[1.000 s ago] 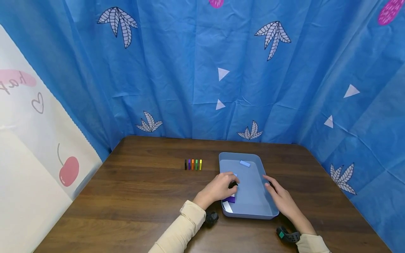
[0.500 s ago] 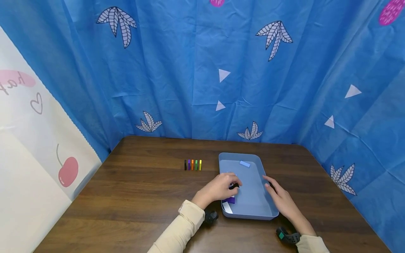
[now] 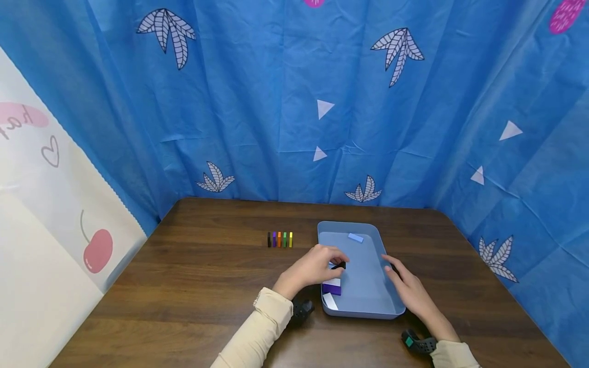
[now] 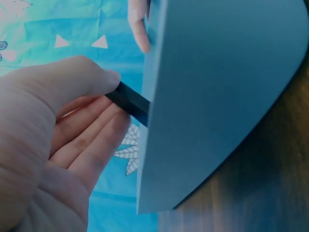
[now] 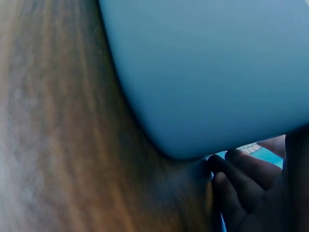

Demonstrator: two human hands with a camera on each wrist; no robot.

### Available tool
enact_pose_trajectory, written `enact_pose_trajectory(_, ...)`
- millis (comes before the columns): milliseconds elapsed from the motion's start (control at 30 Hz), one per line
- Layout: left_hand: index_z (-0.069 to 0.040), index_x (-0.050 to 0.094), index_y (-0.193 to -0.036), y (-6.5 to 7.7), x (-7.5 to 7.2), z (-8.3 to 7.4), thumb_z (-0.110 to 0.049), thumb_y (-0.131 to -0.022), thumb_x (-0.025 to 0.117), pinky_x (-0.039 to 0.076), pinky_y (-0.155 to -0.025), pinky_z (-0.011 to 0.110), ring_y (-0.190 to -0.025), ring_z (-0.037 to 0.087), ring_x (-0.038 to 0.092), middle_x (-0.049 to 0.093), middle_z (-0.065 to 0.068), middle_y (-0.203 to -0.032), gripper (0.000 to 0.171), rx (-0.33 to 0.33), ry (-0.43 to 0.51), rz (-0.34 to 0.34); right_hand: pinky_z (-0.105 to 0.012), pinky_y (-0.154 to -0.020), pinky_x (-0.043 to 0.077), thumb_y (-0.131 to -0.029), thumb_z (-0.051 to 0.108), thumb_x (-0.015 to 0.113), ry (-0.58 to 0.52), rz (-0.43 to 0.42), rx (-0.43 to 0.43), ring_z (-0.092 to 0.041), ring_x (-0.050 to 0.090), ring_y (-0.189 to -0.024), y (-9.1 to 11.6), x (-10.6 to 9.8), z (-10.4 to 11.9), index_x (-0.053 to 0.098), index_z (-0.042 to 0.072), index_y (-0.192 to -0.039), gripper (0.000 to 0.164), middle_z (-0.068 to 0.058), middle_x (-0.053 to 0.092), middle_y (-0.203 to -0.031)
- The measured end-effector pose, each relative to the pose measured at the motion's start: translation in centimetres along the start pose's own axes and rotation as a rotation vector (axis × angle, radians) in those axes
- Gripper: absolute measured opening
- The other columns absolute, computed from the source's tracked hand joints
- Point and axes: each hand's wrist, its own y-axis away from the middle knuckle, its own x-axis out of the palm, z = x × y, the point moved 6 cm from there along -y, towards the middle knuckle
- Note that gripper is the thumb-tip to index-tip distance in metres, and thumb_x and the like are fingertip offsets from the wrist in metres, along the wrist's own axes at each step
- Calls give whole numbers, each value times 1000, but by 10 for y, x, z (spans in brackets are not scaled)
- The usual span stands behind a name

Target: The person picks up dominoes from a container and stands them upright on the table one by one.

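Between thumb and fingers, my left hand [image 3: 313, 267] pinches a small black block [image 4: 129, 100] over the left side of the blue tray [image 3: 363, 283]. In the left wrist view the block's far end is hidden behind the tray wall. Below that hand, a purple block [image 3: 332, 290] and a white block [image 3: 330, 301] lie in the tray's near left corner; another white piece [image 3: 332, 281] shows just above the purple one. A light blue block [image 3: 356, 238] lies toward the tray's far end. My right hand [image 3: 411, 292] rests at the right rim with its fingers extended.
Left of the tray, a row of small upright blocks stands on the wooden table [image 3: 207, 276]: black [image 3: 269, 239], purple [image 3: 274, 239], orange [image 3: 279, 239], green [image 3: 285, 239] and yellow [image 3: 291, 239]. A blue curtain [image 3: 257, 102] hangs behind the table.
My left hand has shifted slightly up and left with the black block, uncovering more of the white and purple pieces below it. The right hand stays at the rim.
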Motion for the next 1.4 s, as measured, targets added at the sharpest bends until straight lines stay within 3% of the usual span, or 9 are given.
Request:
enact_pose_trajectory(333, -4, 77, -115, 2, -13, -4, -11, -94, 74, 57, -83, 20, -98, 15, 72, 78, 3, -107, 22, 3, -2, -20, -69, -107, 40, -113, 43, 33, 2, 5, -1, -52, 44, -140, 0, 0, -3, 35, 11, -159, 56, -27, 37, -160)
enact_pose_trajectory(600, -4, 75, -119, 6, -24, 0, -11, -94, 75, 58, -87, 22, -96, 12, 72, 77, 5, -110, 27, -62, 36, -32, -68, -107, 40, -113, 42, 34, 7, 3, -5, -52, 45, -139, 0, 0, -4, 35, 11, -159, 55, -28, 38, -159)
enact_pose_trajectory(800, -5, 75, -119, 9, -30, -1, -10, -94, 75, 60, -90, 31, -101, 19, 74, 77, 6, -112, 26, -70, 95, -18, -69, -107, 39, -113, 42, 34, 7, 2, -1, -51, 43, -141, -1, 0, -4, 35, 10, -159, 56, -28, 38, -160)
enact_pose_trajectory(1100, -5, 75, -118, 13, -41, 2, -9, -93, 76, 60, -89, 37, -100, 26, 73, 77, 7, -109, 25, -81, 96, -28, -70, -107, 40, -113, 41, 34, 14, 3, 3, -52, 44, -140, 0, 0, -4, 35, 10, -159, 55, -28, 37, -160)
enact_pose_trajectory(1400, -4, 73, -117, 18, -51, 5, -5, -91, 76, 59, -87, 31, -95, 17, 72, 77, 6, -107, 26, -74, 112, -66, -70, -107, 39, -113, 42, 34, 10, 0, -10, -52, 43, -140, 0, 0, -4, 35, 10, -159, 56, -28, 38, -160)
